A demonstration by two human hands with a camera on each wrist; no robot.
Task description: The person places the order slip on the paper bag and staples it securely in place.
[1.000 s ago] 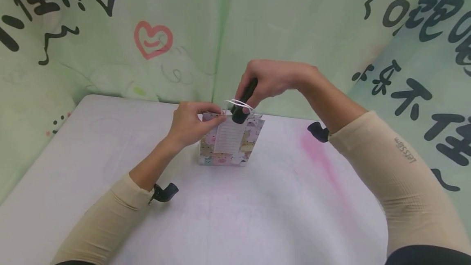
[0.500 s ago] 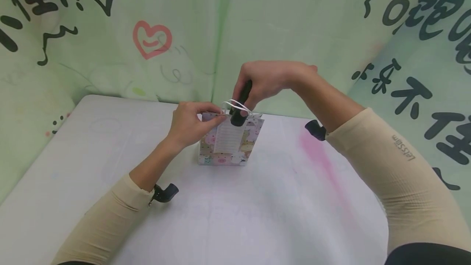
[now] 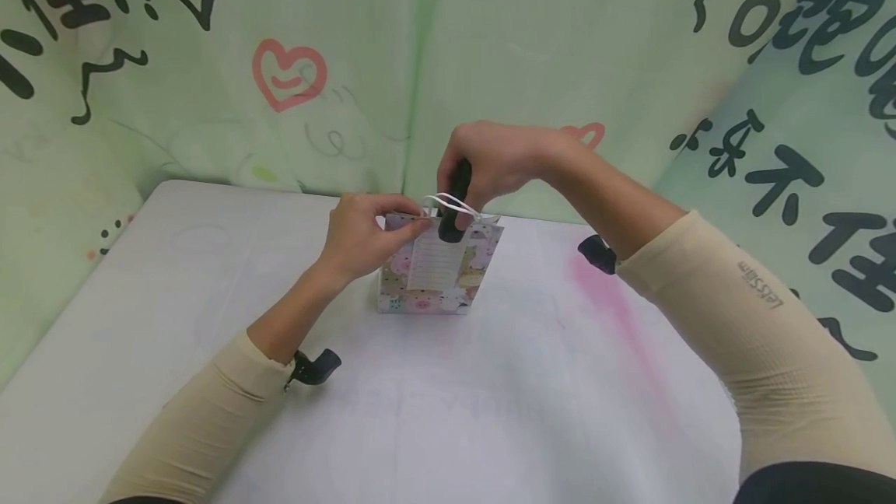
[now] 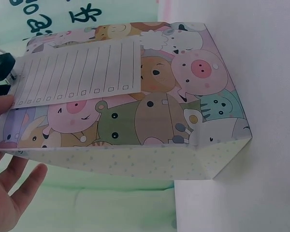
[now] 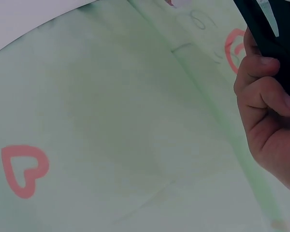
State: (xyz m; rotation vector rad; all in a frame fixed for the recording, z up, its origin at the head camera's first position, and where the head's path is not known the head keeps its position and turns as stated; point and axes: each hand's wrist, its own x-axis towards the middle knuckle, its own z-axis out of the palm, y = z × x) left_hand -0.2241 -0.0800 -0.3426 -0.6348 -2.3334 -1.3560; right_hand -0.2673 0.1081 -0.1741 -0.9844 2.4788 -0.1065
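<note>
A small paper gift bag (image 3: 423, 304) with cartoon animals stands upright on the white table, its white cord handles (image 3: 455, 201) raised. Against its front lies a lined paper slip (image 4: 82, 72) with a row of small boxes. My left hand (image 3: 360, 236) pinches the bag's top edge at the left, thumb in front and fingers behind. From above, my right hand (image 3: 493, 162) grips a black stapler (image 3: 451, 230), whose lower end overlaps the slip's top edge beneath the handles. In the right wrist view, curled fingers (image 5: 263, 92) wrap the stapler, with a narrow gap between its two arms.
The white table (image 3: 392, 411) carries a pink stain at the right. A green curtain (image 3: 546, 45) with black writing and red hearts hangs close behind the table. A black wrist camera (image 3: 316, 366) sits on each sleeve.
My right hand and the stapler have shifted slightly left and down, and the stapler stands more upright. The left hand and the bag have stayed in place.
</note>
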